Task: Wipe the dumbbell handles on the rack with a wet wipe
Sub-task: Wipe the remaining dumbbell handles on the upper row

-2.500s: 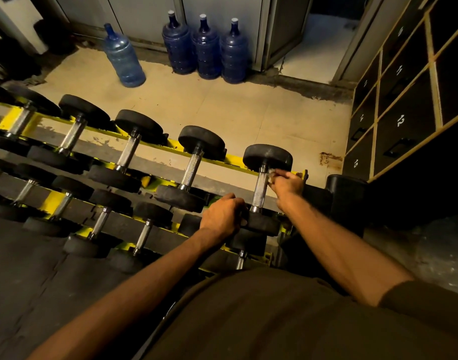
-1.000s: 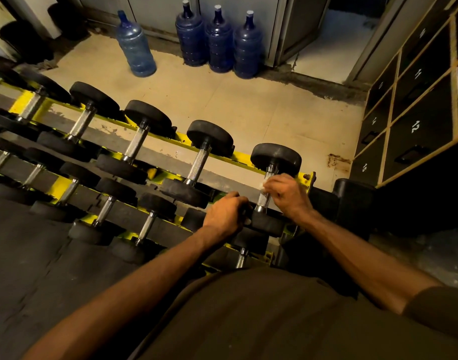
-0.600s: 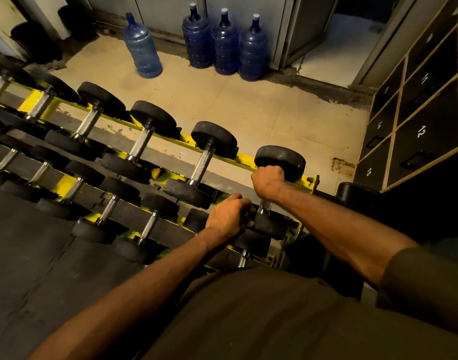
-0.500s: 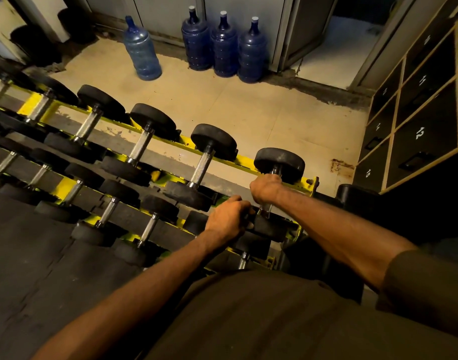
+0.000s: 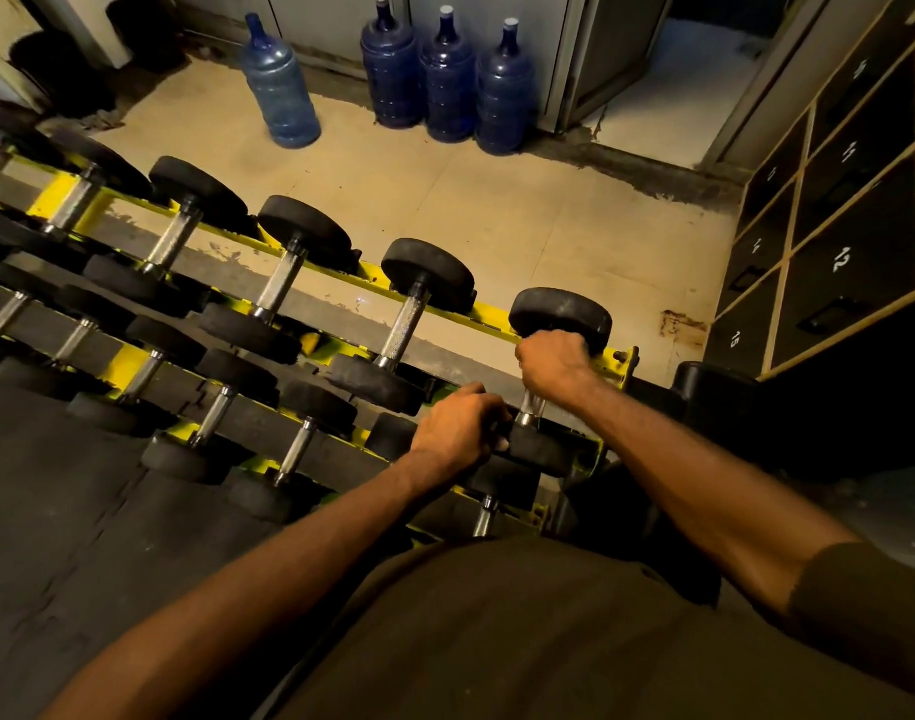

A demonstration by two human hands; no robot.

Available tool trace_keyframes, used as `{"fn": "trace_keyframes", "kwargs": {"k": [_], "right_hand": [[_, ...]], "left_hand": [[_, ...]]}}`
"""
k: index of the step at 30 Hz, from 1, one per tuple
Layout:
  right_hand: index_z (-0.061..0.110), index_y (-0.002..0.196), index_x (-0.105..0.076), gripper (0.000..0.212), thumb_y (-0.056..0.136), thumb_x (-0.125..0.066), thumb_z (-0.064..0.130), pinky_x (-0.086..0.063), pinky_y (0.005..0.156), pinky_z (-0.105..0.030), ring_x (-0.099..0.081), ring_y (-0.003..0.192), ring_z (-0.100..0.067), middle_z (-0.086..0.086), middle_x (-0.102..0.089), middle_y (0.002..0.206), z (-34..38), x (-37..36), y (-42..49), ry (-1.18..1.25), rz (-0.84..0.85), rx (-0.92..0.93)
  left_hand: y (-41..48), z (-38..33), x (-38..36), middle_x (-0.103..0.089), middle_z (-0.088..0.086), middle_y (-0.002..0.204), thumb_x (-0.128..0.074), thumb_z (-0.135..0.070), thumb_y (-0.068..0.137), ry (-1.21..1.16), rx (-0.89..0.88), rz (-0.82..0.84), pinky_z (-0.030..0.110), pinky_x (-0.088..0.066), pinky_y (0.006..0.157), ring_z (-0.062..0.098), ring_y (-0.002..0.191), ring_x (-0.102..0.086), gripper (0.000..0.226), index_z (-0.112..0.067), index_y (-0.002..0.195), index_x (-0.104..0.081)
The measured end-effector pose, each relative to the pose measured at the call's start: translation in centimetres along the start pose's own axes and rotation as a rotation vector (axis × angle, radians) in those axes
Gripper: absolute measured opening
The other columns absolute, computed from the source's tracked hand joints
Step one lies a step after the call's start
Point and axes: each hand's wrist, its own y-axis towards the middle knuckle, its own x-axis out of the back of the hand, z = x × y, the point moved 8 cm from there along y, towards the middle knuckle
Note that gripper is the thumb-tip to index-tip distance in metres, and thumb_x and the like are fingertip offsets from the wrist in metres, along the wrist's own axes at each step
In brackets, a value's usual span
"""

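Two hands work at the rightmost dumbbell (image 5: 559, 317) on the top tier of the yellow rack (image 5: 489, 313), right of centre in the frame. The right hand (image 5: 551, 366) is fisted round the upper part of its steel handle (image 5: 531, 406), just under the far head; whether a wipe lies inside the fist cannot be told. The left hand (image 5: 460, 428) curls over the near head, gripping it. Other dumbbells (image 5: 427, 272) line both tiers toward the left edge. Four blue water bottles (image 5: 447, 80) stand on the floor (image 5: 523, 215) at top centre; numbered lockers (image 5: 840, 262) fill the right edge.
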Motion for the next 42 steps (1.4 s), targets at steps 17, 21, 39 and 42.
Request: {"fn": "trace_keyframes", "kwargs": {"k": [17, 21, 39, 42], "right_hand": [[0.019, 0.086, -0.069, 0.012, 0.082, -0.078, 0.012, -0.052, 0.07, -0.019, -0.061, 0.083, -0.003, 0.011, -0.065, 0.088, -4.4, -6.6, -6.0, 1.227, -0.411, -0.331], [0.019, 0.094, -0.071, 0.017, 0.083, -0.076, 0.008, -0.06, 0.076, -0.035, -0.067, 0.094, -0.015, 0.003, -0.071, 0.094, -6.0, -9.7, -4.0, 1.762, -0.265, -0.776], [0.007, 0.111, -0.064, 0.029, 0.087, -0.062, -0.01, -0.054, 0.092, -0.041, -0.068, 0.097, -0.023, -0.008, -0.07, 0.095, -4.9, -10.0, -3.1, 2.417, -0.147, -0.853], [0.006, 0.118, -0.065, 0.037, 0.083, -0.068, -0.007, -0.056, 0.089, -0.04, -0.068, 0.102, -0.024, -0.008, -0.072, 0.101, -4.6, -10.0, -2.7, 2.394, -0.119, -0.853]], "left_hand": [[0.0, 0.3, 0.0, -0.058, -0.001, 0.114, -0.081, -0.02, 0.081, 0.012, 0.002, -0.012, 0.033, -0.05, 0.076, 0.022, 0.101, -0.06, 0.034, -0.022, 0.112, -0.07], [-0.1, 0.2, 0.1, -0.058, -0.002, 0.115, -0.08, -0.018, 0.081, 0.015, 0.005, -0.014, 0.031, -0.048, 0.075, 0.021, 0.103, -0.06, 0.035, -0.023, 0.114, -0.069], [-0.1, 0.0, -0.1, -0.057, -0.001, 0.116, -0.079, -0.016, 0.082, -0.003, 0.012, -0.023, 0.032, -0.05, 0.078, 0.018, 0.104, -0.057, 0.032, -0.022, 0.112, -0.069], [-0.2, 0.2, -0.2, -0.056, -0.001, 0.116, -0.078, -0.014, 0.083, -0.001, 0.012, -0.025, 0.032, -0.05, 0.079, 0.018, 0.104, -0.056, 0.033, -0.021, 0.114, -0.069]]}}
